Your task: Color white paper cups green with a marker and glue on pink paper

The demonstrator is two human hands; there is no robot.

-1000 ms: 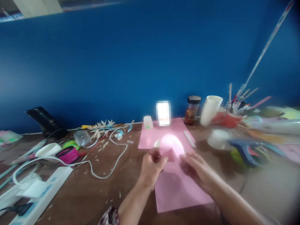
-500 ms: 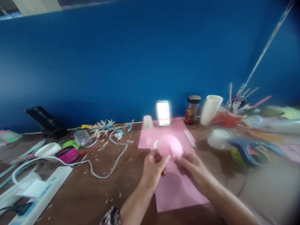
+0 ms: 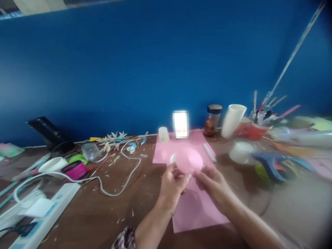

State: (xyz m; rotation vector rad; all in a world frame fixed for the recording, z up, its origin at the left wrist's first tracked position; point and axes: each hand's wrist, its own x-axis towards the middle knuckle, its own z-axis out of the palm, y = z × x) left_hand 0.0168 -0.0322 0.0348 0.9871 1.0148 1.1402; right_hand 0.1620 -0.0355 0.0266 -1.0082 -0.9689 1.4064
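Observation:
A round piece of pink paper (image 3: 193,159) is pinched at its lower edge between both hands. My left hand (image 3: 171,186) grips it with thumb and fingers at the lower left. From the right, my right hand (image 3: 212,181) holds the same edge, its fingertips close to my left thumb. A white rim shows at the disc's left side; what it belongs to is mostly hidden. Beneath the hands lies pink paper (image 3: 198,211) on the brown table (image 3: 129,207). On the paper's right part rests a white stick-like object (image 3: 209,153).
Behind the hands stand a small white cup (image 3: 163,134), a bright pixelated rectangle (image 3: 181,124), a dark-lidded jar (image 3: 213,121) and a tall white cup (image 3: 233,121). A power strip (image 3: 62,204), white cable (image 3: 111,196) and tape rolls lie left. A blue tool (image 3: 271,166) lies right.
My left hand has shifted slightly right, bringing its thumb nearer my right fingertips. The pink disc has turned or tilted a little. Other things look the same.

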